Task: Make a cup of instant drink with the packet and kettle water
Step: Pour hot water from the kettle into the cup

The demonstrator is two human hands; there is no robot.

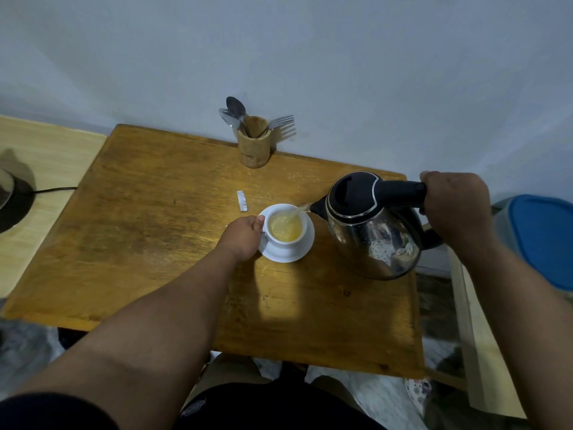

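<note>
A white cup point(294, 240) stands on a white saucer point(302, 251) near the middle of the wooden table point(148, 243). It holds a yellowish liquid. My left hand point(243, 238) grips the cup at its left side. My right hand point(455, 209) is closed on the black handle of a steel kettle point(375, 234), which is tilted left with its spout over the cup's rim. A thin stream of water runs from the spout into the cup. A small white torn packet piece point(242, 200) lies on the table just behind the cup.
A wooden holder point(253, 144) with spoons and a fork stands at the table's back edge by the wall. A black kettle base point(12, 200) with a cord sits on a lighter surface at the left. A grey bin with a blue lid point(542, 240) is at the right.
</note>
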